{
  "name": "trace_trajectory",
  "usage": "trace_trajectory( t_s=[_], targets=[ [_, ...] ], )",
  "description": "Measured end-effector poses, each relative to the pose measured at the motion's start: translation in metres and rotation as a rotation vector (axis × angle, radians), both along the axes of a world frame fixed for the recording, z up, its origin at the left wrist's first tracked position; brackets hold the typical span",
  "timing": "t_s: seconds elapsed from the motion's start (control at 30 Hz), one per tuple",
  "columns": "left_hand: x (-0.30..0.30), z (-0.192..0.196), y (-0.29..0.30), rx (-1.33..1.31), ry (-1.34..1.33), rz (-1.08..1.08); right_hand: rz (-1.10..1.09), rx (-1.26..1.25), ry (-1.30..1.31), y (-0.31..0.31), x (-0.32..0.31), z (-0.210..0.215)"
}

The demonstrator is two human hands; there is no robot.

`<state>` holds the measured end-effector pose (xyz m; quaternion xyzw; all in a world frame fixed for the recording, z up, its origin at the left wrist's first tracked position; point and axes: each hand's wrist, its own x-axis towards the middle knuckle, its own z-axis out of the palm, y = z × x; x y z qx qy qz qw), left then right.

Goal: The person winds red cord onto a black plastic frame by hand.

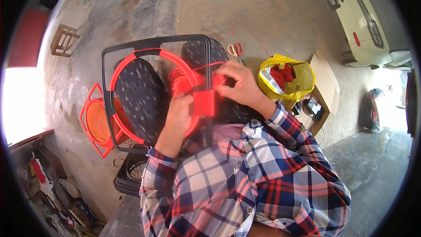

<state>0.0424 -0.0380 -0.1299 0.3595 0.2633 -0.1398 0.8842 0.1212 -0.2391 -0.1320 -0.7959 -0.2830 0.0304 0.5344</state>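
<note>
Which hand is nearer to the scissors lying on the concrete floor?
Right. The right hand pinches red cord just below the scissors; the left hand grips the red ring frame lower down, farther away.

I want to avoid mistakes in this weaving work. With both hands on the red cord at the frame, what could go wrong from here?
1. The thin red plastic cord is bunched between the left hand and the right hand; the strands may tangle or slip.
2. The black metal chair frame lies across the lap, so it might shift when the cord is pulled.
3. The orange-handled scissors lie on the floor behind the frame, out of easy reach.
</note>
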Motion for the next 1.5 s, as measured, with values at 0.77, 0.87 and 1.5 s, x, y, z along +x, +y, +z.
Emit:
trace_trajectory(
  t_s=[0.77,0.87,1.5],
  targets=[
    [-0.009,0.006,-0.003,0.037,-0.156,-0.028,0.107,0.111,0.404,-0.011,-0.007,0.018],
    [-0.011,0.003,0.0,0.079,-0.122,-0.03,-0.007,0.329,0.796,-0.024,-0.002,0.033],
    [0.003,0.005,0.011,-0.233,-0.108,-0.049,-0.84,1.027,0.293,-0.281,0.038,0.027]
  ],
)
